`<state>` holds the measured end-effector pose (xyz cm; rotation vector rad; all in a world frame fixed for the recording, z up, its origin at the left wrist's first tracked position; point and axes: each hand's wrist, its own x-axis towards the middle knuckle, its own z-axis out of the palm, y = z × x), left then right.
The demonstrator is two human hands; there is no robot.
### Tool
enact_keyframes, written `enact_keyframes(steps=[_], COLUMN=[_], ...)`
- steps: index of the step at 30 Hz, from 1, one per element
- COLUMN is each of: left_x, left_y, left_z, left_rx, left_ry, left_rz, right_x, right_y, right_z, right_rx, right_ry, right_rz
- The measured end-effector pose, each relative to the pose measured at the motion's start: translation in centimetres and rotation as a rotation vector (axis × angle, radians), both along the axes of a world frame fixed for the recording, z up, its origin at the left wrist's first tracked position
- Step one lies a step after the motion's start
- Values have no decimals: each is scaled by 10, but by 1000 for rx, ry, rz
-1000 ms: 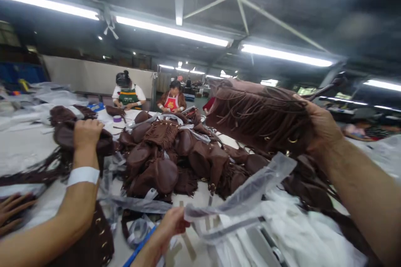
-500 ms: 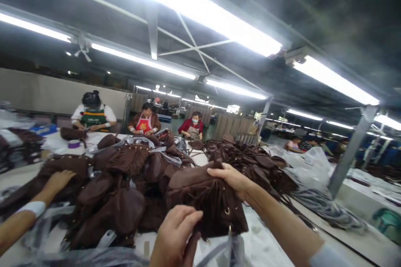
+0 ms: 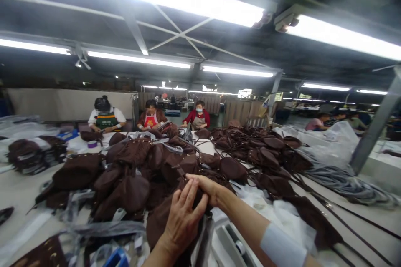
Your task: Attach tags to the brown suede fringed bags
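Note:
A dark brown suede-like handbag is right in front of me, partly hidden by my hands and forearms. My right hand reaches in from the right and grips its top edge, the thumb and fingertips partly covered. My left hand lies over the bag's near side with its fingers stretched out, the fingertips meeting the right hand. Just beyond the hands, more brown bags lie piled on the table.
A heap of brown bags with straps spreads at the right, beside bundled grey strips. Clear plastic and a blue tool lie near me. Three people sit across the table, one in a green apron.
My left hand has moved up onto the bag, beside the right hand. The bag has turned and come nearer. Another person's hand has left the bag at the left. My view has shifted.

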<state>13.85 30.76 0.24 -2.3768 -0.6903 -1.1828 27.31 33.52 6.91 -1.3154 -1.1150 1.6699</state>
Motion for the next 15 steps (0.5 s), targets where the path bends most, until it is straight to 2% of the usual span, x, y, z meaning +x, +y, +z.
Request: enact_keyframes(steps=[3, 6, 8, 10, 13, 15], left_x=[0, -2, -3, -3, -2, -2], left_y=[7, 16, 18, 17, 10, 5], left_z=[-4, -7, -6, -4, 2, 5], left_rx=[-40, -266, -384, -420, -419, -412], left_ry=[-24, -22, -41, -73, -71, -26], left_rz=[29, 152, 233, 256, 217, 167], right_x=[14, 31, 38, 38, 31, 29], right_y=[-11, -31, -49, -66, -83, -87], right_z=[9, 9, -5, -28, -63, -77], right_rx=[85, 221, 251, 252, 347, 357], right_ry=[20, -24, -112, -180, -209, -201], right_rz=[-66, -181, -241, -238, -179, -158])
